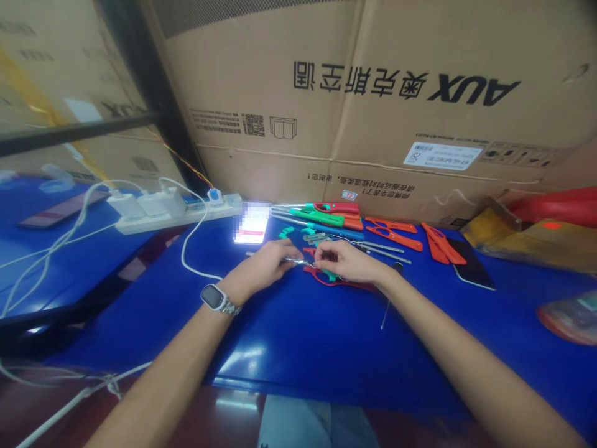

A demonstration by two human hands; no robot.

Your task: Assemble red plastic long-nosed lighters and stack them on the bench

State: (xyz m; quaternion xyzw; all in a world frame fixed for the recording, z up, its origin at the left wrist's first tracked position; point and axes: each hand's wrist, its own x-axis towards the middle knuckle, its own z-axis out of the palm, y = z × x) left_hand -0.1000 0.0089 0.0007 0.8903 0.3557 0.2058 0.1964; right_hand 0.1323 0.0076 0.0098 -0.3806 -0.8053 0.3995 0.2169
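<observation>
Cardboard [261, 43] stands along the far side of a blue counter [298, 348], with a white power strip [224, 207] far left. Facing each other near the middle are the left hand [275, 258] and right hand [336, 261]. Orange handles [396, 239] lie beyond them, far right; a red handle [326, 280] lies partly under the right hand. Between the two hands is a thin silver rod [295, 260], its long axis roughly left to right. Left grip pinches its left end, right grip its right end; neither hand is clearly nearer.
</observation>
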